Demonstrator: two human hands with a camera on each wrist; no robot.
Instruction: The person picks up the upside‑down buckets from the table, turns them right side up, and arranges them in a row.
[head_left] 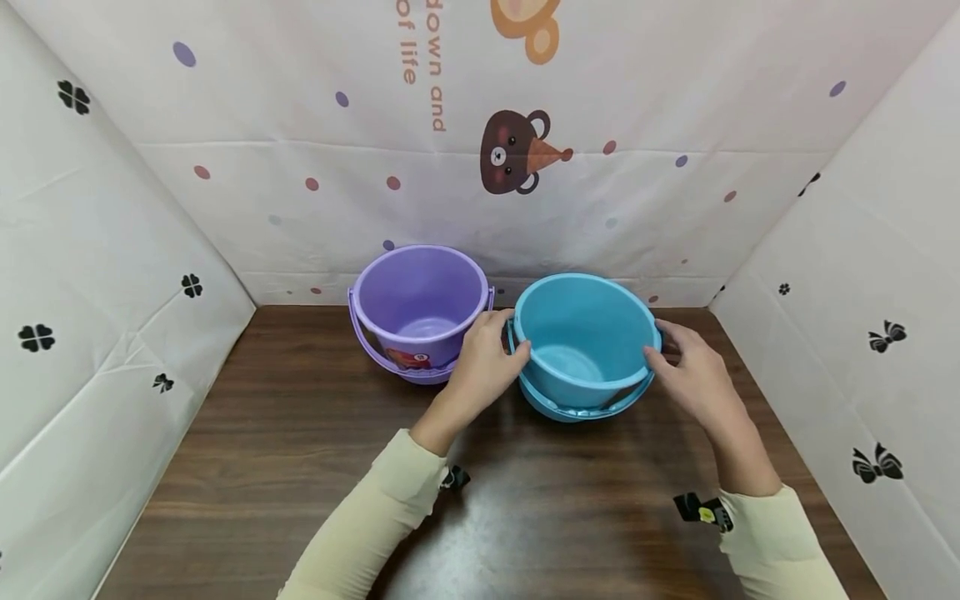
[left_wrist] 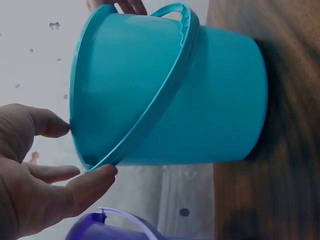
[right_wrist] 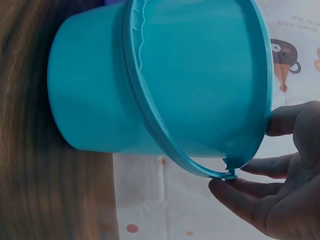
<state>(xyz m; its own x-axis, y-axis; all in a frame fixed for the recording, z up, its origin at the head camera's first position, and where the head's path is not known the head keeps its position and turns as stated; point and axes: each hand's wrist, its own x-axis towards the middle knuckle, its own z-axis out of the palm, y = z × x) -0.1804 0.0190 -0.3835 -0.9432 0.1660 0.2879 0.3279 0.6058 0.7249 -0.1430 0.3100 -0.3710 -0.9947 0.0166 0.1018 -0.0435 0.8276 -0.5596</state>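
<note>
A light blue bucket [head_left: 577,367] stands upright on the brown wood-grain table, its handle hanging down across the front. At the left side of its rim my left hand [head_left: 483,362] holds it, the thumb at the rim's edge and the fingers by the handle joint. Opposite, my right hand [head_left: 693,375] grips the right side of the rim, with the thumb [right_wrist: 287,120] on the edge and fingertips at the handle's hinge. Just left of the blue bucket is a purple bucket [head_left: 420,292], its handle also lowered; my left hand is close in front of it.
The wooden table [head_left: 300,467] runs from the buckets toward the front. A white patterned sheet [head_left: 637,100] hangs behind, and white side walls [head_left: 82,333] flank the table left and right. Both buckets are near the back sheet.
</note>
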